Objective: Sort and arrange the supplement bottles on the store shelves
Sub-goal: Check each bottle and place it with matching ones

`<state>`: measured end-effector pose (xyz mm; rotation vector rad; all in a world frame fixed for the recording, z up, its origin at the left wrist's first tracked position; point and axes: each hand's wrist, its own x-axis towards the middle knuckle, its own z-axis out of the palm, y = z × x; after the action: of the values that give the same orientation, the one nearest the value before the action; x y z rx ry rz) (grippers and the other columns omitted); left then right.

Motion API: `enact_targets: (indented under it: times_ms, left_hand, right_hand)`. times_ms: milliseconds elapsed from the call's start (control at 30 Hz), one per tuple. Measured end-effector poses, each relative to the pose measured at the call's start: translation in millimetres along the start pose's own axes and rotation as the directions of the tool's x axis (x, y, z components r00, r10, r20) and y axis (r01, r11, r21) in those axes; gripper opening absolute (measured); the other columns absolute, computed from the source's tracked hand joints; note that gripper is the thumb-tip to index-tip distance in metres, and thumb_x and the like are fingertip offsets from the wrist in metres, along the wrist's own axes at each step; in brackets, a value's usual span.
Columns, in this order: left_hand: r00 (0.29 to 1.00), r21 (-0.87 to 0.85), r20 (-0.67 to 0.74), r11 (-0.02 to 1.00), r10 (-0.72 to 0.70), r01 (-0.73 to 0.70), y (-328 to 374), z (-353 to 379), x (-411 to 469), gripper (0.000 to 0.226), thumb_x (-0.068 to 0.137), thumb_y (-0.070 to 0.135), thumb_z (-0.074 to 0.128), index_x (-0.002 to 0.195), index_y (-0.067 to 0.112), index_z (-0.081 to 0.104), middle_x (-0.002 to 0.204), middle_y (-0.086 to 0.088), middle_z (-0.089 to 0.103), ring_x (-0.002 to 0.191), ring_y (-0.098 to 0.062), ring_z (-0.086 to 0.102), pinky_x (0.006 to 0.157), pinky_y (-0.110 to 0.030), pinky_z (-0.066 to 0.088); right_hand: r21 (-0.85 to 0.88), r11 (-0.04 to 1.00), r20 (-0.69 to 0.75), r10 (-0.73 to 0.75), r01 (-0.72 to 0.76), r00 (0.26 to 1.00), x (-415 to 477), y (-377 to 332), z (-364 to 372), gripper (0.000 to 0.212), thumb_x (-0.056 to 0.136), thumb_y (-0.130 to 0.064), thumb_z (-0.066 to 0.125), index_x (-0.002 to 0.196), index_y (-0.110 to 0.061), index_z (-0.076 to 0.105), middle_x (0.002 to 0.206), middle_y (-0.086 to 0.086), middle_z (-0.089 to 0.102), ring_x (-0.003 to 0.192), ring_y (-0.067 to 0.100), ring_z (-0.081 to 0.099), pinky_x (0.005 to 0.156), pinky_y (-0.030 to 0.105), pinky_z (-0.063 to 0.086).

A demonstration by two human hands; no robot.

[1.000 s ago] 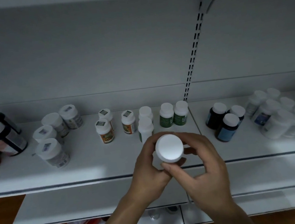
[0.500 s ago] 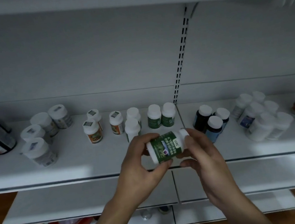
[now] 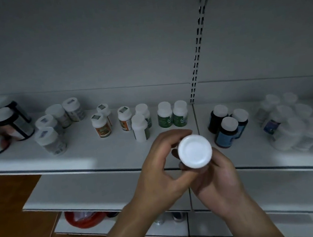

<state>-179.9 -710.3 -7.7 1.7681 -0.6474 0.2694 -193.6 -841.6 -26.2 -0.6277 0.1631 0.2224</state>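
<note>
Progress: bottles on the shelf (image 3: 97, 154) already stand in loose groups by kind, so a good part of the sorting seems done.
Groups: dark jars (image 3: 10, 125) far left, grey-label bottles (image 3: 55, 129) next, then orange-label bottles (image 3: 102, 125), the green pair (image 3: 172, 114), blue bottles (image 3: 227, 128), and a white cluster (image 3: 293, 126) far right.
Remaining: the held bottle (image 3: 194, 151) is not yet placed; several groups are crowded and uneven, so the lining up in rows is probably not done.
Place of the held bottle: in the air before the shelf edge, below the green pair, white cap turned to the camera; its label is hidden, so its group cannot be told.
Pose, left hand (image 3: 158, 172): raised, fingers (image 3: 165, 138) curled over the left side of the bottle, gripping it.
Pose, right hand (image 3: 219, 179): under and to the right of the bottle, its fingers round the body, mostly hidden behind the cap.
</note>
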Motion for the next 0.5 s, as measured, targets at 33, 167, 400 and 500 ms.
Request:
enact_targets:
  times_ms: [33,167,400,500]
  left_hand:
    - [1.000,0.010,-0.002,1.000,-0.018,0.018,0,1,-3,0.054,0.077,0.024,0.080,0.125,0.023,0.055,0.124,0.011,0.058,0.119,-0.011,0.056,0.095,-0.017,0.043]
    - [0.997,0.000,-0.035,0.998,-0.069,0.069,-4,-3,-8,0.067,0.079,0.017,0.079,0.137,0.023,0.046,0.134,0.011,0.055,0.126,-0.015,0.053,0.101,-0.025,0.044]
    - [0.962,-0.308,-0.066,0.923,-0.264,0.232,-18,-7,-5,0.047,0.074,0.025,0.075,0.120,0.022,0.061,0.115,-0.004,0.066,0.108,-0.021,0.065,0.084,-0.034,0.057]
    - [0.896,-0.372,-0.058,0.843,-0.439,0.389,-22,-7,5,0.049,0.067,0.045,0.070,0.105,0.015,0.065,0.097,-0.001,0.073,0.091,-0.015,0.071,0.076,-0.022,0.055]
  right_hand:
    - [0.001,1.000,0.006,0.003,-0.003,1.000,0,0,-2,0.057,0.045,-0.035,0.093,0.093,-0.009,0.077,0.093,0.012,0.069,0.081,0.018,0.068,0.061,0.026,0.055]
    - [-0.012,0.999,-0.048,-0.033,0.032,0.998,0,-3,0,0.029,0.082,-0.028,0.059,0.093,-0.007,0.075,0.090,0.012,0.071,0.076,0.017,0.068,0.059,0.025,0.056]
    - [-0.430,0.872,-0.009,-0.263,0.233,0.965,3,-13,-12,0.038,0.076,-0.021,0.066,0.113,-0.024,0.059,0.096,0.000,0.070,0.074,0.016,0.064,0.057,0.026,0.052]
    - [-0.651,0.698,0.133,-0.281,0.298,0.950,8,-20,-11,0.052,0.069,-0.035,0.071,0.119,-0.035,0.058,0.103,-0.007,0.069,0.081,0.013,0.067,0.065,0.025,0.054]
